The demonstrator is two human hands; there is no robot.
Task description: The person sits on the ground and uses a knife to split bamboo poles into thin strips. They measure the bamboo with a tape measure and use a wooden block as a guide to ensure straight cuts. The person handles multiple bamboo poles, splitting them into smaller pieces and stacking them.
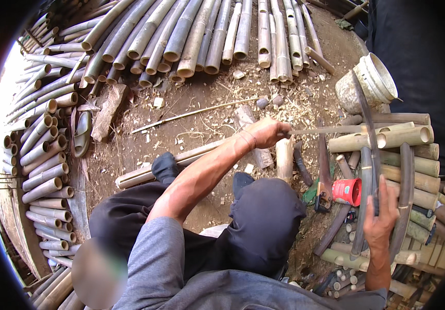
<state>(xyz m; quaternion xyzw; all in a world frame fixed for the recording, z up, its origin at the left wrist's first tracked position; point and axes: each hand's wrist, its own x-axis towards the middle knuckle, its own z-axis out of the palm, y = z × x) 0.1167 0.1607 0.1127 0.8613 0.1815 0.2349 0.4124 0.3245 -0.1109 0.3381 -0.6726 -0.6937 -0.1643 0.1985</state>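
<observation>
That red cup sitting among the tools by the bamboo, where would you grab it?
Grip the red cup around its round side wall, coming from above. It lies tipped on its side, mouth toward the saw; bamboo poles crowd its right, so above is probably the freest way in.

The left hand is closing around one end of a thin, pale bamboo strip, which is lying nearly level and running away to the right until it is meeting the mouth of a thick cut bamboo tube resting on its side across the stack. The right hand is gripping the handle of a long, dark, slightly curved blade, which is standing almost upright, its point reaching up beside the pale bucket and its flat crossing over the strip. Whether the edge is actually touching the strip is hard to tell from here.
</observation>
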